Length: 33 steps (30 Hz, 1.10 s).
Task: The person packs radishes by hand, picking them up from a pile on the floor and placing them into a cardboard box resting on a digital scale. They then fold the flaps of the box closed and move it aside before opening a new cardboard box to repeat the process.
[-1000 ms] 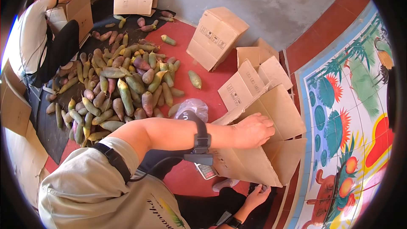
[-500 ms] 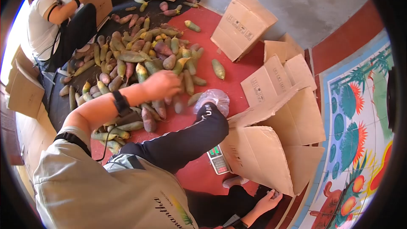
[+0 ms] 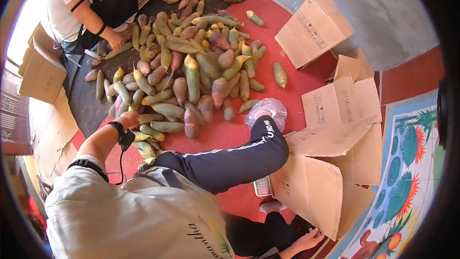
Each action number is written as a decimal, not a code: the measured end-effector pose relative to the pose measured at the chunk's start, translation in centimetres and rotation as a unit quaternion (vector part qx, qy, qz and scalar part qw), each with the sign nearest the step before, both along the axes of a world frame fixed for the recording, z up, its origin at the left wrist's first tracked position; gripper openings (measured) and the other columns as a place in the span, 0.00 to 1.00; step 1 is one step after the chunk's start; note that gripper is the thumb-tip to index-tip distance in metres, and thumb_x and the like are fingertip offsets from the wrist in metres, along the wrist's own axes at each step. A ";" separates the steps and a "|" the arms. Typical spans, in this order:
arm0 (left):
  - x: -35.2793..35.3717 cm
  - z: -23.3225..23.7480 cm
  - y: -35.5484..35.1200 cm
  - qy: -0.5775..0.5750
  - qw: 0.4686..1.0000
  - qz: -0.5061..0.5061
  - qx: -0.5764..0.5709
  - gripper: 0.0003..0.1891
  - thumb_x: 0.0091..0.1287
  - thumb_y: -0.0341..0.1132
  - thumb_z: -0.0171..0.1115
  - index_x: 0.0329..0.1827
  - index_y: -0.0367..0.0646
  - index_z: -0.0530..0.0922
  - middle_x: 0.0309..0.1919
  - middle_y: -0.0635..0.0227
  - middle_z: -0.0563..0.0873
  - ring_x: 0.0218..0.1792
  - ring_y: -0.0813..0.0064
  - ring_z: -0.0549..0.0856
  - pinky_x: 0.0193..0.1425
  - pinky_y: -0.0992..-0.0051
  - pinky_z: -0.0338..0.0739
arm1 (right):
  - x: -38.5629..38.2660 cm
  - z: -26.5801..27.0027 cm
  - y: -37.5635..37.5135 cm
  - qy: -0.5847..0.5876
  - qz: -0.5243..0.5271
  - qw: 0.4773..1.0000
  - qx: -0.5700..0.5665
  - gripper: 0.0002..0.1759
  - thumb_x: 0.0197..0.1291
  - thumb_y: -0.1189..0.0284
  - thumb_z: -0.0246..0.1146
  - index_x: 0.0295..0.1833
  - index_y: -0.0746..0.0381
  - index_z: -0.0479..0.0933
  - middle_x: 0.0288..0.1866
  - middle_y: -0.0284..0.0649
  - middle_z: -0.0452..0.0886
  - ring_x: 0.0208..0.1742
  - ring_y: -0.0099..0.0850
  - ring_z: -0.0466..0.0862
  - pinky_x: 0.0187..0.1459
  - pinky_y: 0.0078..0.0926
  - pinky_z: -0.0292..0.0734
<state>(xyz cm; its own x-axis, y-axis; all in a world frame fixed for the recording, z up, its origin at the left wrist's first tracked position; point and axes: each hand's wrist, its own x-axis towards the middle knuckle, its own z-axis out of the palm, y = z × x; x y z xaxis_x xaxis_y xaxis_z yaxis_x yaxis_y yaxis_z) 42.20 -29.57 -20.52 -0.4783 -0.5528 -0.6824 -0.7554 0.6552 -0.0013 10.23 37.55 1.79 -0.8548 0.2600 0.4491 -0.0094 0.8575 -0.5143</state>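
Note:
My left hand [image 3: 128, 119] is low at the near left edge of a heap of long green and reddish radishes [image 3: 193, 77]. Its fingertips are at the radishes there, and whether they grip one is hidden. Down at the right, my right hand [image 3: 309, 241] has its fingers closed at the lower edge of an open cardboard box [image 3: 309, 187]. Beside that box, part of a scale's keypad [image 3: 262, 187] shows next to my leg.
Another person [image 3: 69, 7] sits at the upper left, one hand at the heap. A closed-looking carton [image 3: 311, 31] and an open carton [image 3: 330, 103] stand to the right. A clear plastic bag [image 3: 273, 110] covers my foot. One radish [image 3: 280, 75] lies apart on the red floor.
My left hand has moved from above the heap's right part to its near left edge. My right hand stays at the box. The other person's raised arm has come down to the radishes.

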 end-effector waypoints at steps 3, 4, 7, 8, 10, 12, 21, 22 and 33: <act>0.6 0.3 1.8 0.002 0.998 0.056 -0.003 0.15 0.58 0.40 0.53 0.43 0.43 0.80 0.40 0.56 0.84 0.44 0.59 0.83 0.48 0.64 0.77 | 0.0 0.4 0.0 -0.010 -0.011 1.000 0.004 0.18 0.64 0.68 0.53 0.50 0.73 0.69 0.38 0.51 0.78 0.33 0.37 0.81 0.31 0.28 0.73; 0.7 0.3 2.0 -0.023 0.997 0.076 -0.009 0.17 0.59 0.39 0.52 0.45 0.40 0.80 0.42 0.56 0.84 0.47 0.61 0.83 0.49 0.66 0.77 | -0.1 0.4 0.2 -0.014 -0.014 1.000 0.006 0.18 0.64 0.67 0.53 0.50 0.72 0.69 0.38 0.51 0.78 0.33 0.36 0.81 0.30 0.28 0.71; 1.8 -0.3 2.0 -0.026 0.988 0.145 -0.053 0.15 0.59 0.38 0.53 0.44 0.40 0.78 0.42 0.56 0.83 0.47 0.60 0.83 0.49 0.66 0.77 | -0.1 0.4 0.4 -0.018 -0.017 1.000 0.010 0.17 0.64 0.68 0.53 0.49 0.72 0.69 0.36 0.50 0.79 0.32 0.36 0.81 0.29 0.28 0.71; 2.1 -0.2 2.0 -0.008 0.979 0.183 -0.093 0.14 0.59 0.37 0.54 0.45 0.40 0.77 0.42 0.56 0.83 0.47 0.60 0.82 0.49 0.65 0.77 | -0.2 0.4 0.3 -0.018 -0.015 1.000 0.012 0.17 0.64 0.68 0.53 0.49 0.72 0.69 0.36 0.50 0.79 0.32 0.36 0.81 0.29 0.28 0.71; 2.8 -0.3 1.9 0.009 0.966 0.223 -0.133 0.13 0.59 0.36 0.54 0.45 0.40 0.76 0.43 0.56 0.82 0.48 0.59 0.82 0.50 0.65 0.77 | 0.1 1.4 -1.3 -0.036 -0.053 0.998 -0.006 0.16 0.63 0.68 0.53 0.49 0.72 0.69 0.35 0.49 0.79 0.32 0.35 0.81 0.29 0.27 0.71; 3.8 -0.7 1.8 0.052 0.930 0.305 -0.200 0.14 0.60 0.37 0.54 0.47 0.40 0.75 0.43 0.54 0.82 0.48 0.59 0.82 0.50 0.64 0.77 | 1.1 3.3 -4.6 -0.045 -0.057 0.996 -0.060 0.19 0.63 0.68 0.55 0.48 0.74 0.70 0.39 0.55 0.78 0.38 0.43 0.79 0.38 0.33 0.73; 7.6 -10.8 -1.6 -0.002 0.966 0.259 0.010 0.18 0.59 0.37 0.55 0.49 0.36 0.75 0.47 0.49 0.81 0.49 0.53 0.81 0.52 0.63 0.75 | -0.4 0.6 -0.1 -0.042 -0.046 0.998 -0.004 0.15 0.63 0.70 0.52 0.47 0.72 0.69 0.37 0.48 0.79 0.32 0.34 0.81 0.29 0.26 0.71; 6.1 -8.3 -0.5 0.059 0.944 0.324 0.016 0.17 0.58 0.34 0.55 0.49 0.37 0.76 0.46 0.50 0.81 0.50 0.54 0.81 0.51 0.63 0.75 | -0.2 0.6 -0.1 -0.036 -0.045 0.998 -0.007 0.15 0.63 0.70 0.52 0.47 0.72 0.69 0.38 0.49 0.79 0.33 0.35 0.81 0.29 0.26 0.72; 6.5 -16.3 -2.4 0.153 0.882 0.430 0.117 0.09 0.62 0.38 0.54 0.34 0.43 0.80 0.26 0.64 0.82 0.26 0.70 0.82 0.25 0.69 0.73 | -0.1 0.4 -0.8 -0.030 -0.029 0.999 -0.019 0.16 0.62 0.75 0.52 0.53 0.74 0.68 0.40 0.52 0.78 0.34 0.37 0.81 0.33 0.26 0.78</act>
